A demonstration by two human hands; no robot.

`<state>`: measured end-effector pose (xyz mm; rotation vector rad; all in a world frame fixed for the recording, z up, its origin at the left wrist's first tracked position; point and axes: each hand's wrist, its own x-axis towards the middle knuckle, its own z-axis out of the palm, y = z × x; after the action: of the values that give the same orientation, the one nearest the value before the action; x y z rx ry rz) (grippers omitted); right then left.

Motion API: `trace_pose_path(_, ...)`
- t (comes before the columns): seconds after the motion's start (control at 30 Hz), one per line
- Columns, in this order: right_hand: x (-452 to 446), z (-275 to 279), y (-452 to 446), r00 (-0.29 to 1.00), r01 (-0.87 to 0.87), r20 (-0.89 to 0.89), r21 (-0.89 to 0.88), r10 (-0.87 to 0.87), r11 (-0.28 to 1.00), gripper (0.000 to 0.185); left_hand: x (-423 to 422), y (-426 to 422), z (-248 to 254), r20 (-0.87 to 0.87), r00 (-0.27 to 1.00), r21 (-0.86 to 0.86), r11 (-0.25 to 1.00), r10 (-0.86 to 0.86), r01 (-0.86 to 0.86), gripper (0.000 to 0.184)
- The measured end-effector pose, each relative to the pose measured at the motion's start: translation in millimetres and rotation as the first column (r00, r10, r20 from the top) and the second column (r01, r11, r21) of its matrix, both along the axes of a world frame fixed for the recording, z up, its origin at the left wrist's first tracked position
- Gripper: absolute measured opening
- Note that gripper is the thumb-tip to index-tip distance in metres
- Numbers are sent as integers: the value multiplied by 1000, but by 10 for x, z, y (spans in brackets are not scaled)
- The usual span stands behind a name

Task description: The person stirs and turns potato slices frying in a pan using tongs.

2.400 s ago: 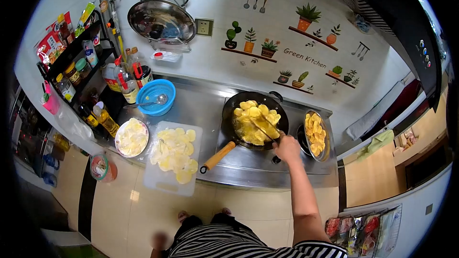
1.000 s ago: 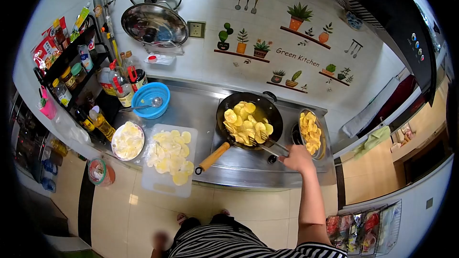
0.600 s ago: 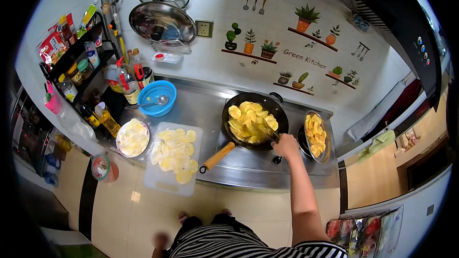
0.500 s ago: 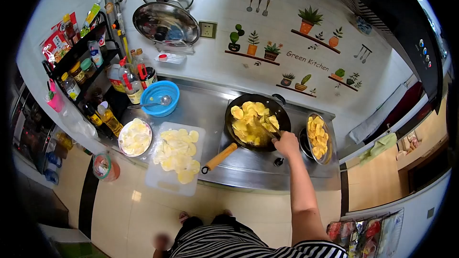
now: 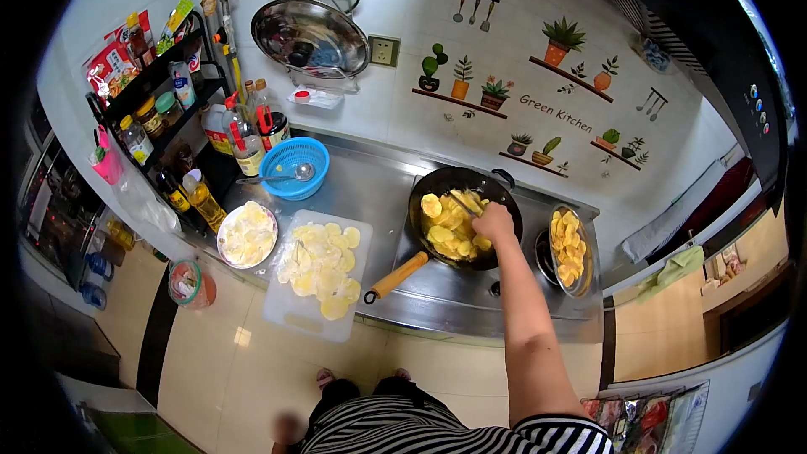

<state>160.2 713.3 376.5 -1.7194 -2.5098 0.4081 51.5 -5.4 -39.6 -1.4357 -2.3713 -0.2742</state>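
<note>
My right hand [image 5: 493, 223] is closed round a pair of chopsticks [image 5: 462, 203] over the wok. Their tips reach in among the yellow potato slices [image 5: 450, 235], which fill much of the black wok [image 5: 419, 202]. The wok's wooden handle [image 5: 399, 277] points down and left. My left hand [image 5: 288, 427] hangs low beside my body, away from the counter. It is blurred, so its fingers cannot be made out.
A white cutting board [image 5: 282, 311] bears pale slices, with a plate [image 5: 222, 245] of coated slices beside it. A blue basket [image 5: 296, 181] holds a ladle [image 5: 303, 171]. Fried slices lie in a metal dish [image 5: 580, 287] on the right. Bottles crowd the black rack [image 5: 139, 99].
My right hand has moved up and slightly left over the wok with the chopsticks. The slices in the wok have shifted. The whole view has moved a little.
</note>
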Motion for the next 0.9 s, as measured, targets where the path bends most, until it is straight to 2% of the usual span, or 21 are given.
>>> trace_pose_path(0.03, -10, -2, -47, 1000, 24, -12, -11, -24, 1000, 35, -1, -28, 9, 1, 1000, 1, 1000, 0, 0, 31)
trace_pose_path(0.07, -5, 1, -98, 1000, 24, -10, -9, -24, 1000, 35, 5, -81, 28, 214, 974, -265, 964, 74, -16, 17)
trace_pose_path(0.1, 14, 13, -157, 1000, -2, 11, 1, 2, 1000, 35, 13, -94, 92, 390, 900, -508, 861, 196, 33, 11)
trace_pose_path(0.23, 173, -37, -250, 992, -73, 98, -6, 73, 997, 38, -34, -34, 84, 365, 920, -499, 864, 140, 67, 10)
trace_pose_path(0.27, 208, -32, -287, 990, -89, 113, -2, 89, 996, 41, -78, 26, 24, 215, 975, -269, 963, 54, 6, 21)
trace_pose_path(0.3, 253, 38, -350, 988, -100, 116, -28, 103, 995, 42, -123, 62, -19, 43, 999, -12, 1000, 10, -10, 37)
trace_pose_path(0.33, 299, 63, -379, 989, -91, 116, -27, 93, 996, 42, -170, 70, -48, 42, 999, -11, 1000, 1, 0, 37)
trace_pose_path(0.4, 397, 95, -435, 985, -91, 143, -60, 98, 994, 44, -280, 124, -37, -107, 993, -110, 993, -45, 33, 33)
trace_pose_path(0.43, 451, 132, -477, 983, -89, 152, -71, 99, 994, 47, -329, 152, -29, -106, 993, -109, 993, -54, 43, 33)
trace_pose_path(0.53, 610, 242, -568, 980, -85, 168, -114, 103, 990, 41, -431, 252, 39, -65, 997, -286, 958, -46, 25, 27)
trace_pose_path(0.6, 722, 254, -561, 980, -102, 161, -105, 118, 989, 41, -467, 298, 63, 148, 989, -269, 963, 20, 21, 22)
trace_pose_path(0.8, 921, 559, -651, 980, -25, 198, -13, 27, 1000, 41, -509, 314, 62, 213, 977, -266, 962, 6, 52, 24)
trace_pose_path(0.83, 1010, 429, -540, 993, -48, 110, -9, 49, 999, 39, -509, 310, 53, 217, 976, -265, 963, 8, 51, 24)
trace_pose_path(0.9, 1075, 270, -409, 997, -3, 77, 34, 1, 999, 39, -485, 264, 47, 226, 974, -257, 965, 7, 53, 25)
